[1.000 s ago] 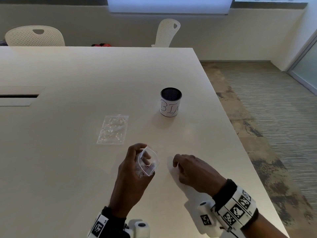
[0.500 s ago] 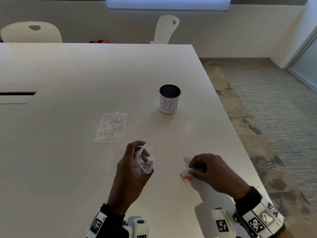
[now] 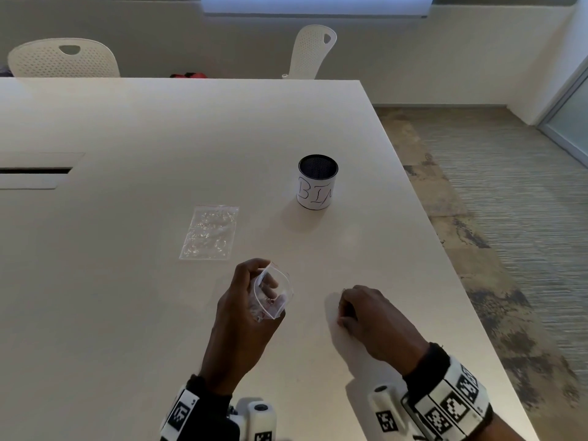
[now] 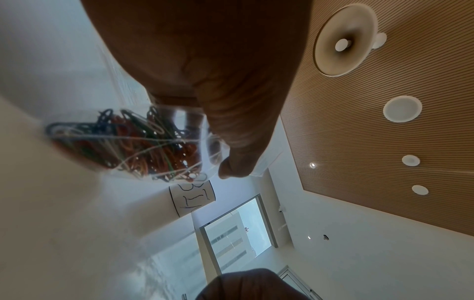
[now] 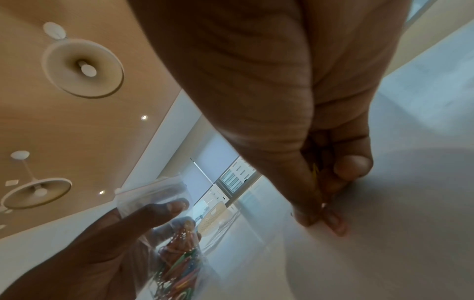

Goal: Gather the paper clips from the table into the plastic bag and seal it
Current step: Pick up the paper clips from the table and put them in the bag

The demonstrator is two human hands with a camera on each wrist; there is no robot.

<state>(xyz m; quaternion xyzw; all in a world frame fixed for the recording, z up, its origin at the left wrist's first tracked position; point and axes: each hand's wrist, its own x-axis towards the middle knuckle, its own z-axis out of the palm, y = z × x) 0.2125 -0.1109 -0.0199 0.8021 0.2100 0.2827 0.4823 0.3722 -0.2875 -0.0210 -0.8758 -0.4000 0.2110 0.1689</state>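
My left hand (image 3: 245, 313) grips a small clear plastic bag (image 3: 274, 292) just above the table, mouth held open and facing up and right. Several coloured paper clips (image 4: 128, 142) fill its bottom; my thumb (image 4: 238, 142) lies across the bag's side. My right hand (image 3: 348, 313) rests on the table to the right of the bag, fingers curled down. In the right wrist view its thumb and fingertips (image 5: 305, 215) pinch paper clips (image 5: 316, 171) against the tabletop. The bag (image 5: 179, 263) and left hand (image 5: 97, 257) show there at lower left.
A white cup marked BIN (image 3: 317, 183) stands beyond the hands. A second clear bag (image 3: 210, 232) lies flat to its left. The table's right edge (image 3: 477, 313) runs close to my right hand. A cable slot (image 3: 35, 170) is at far left; two chairs stand behind.
My right hand reached right to a red and a grey clip lying on the table, then closed over them and drew back left; those clips no longer show. The left hand stayed put.
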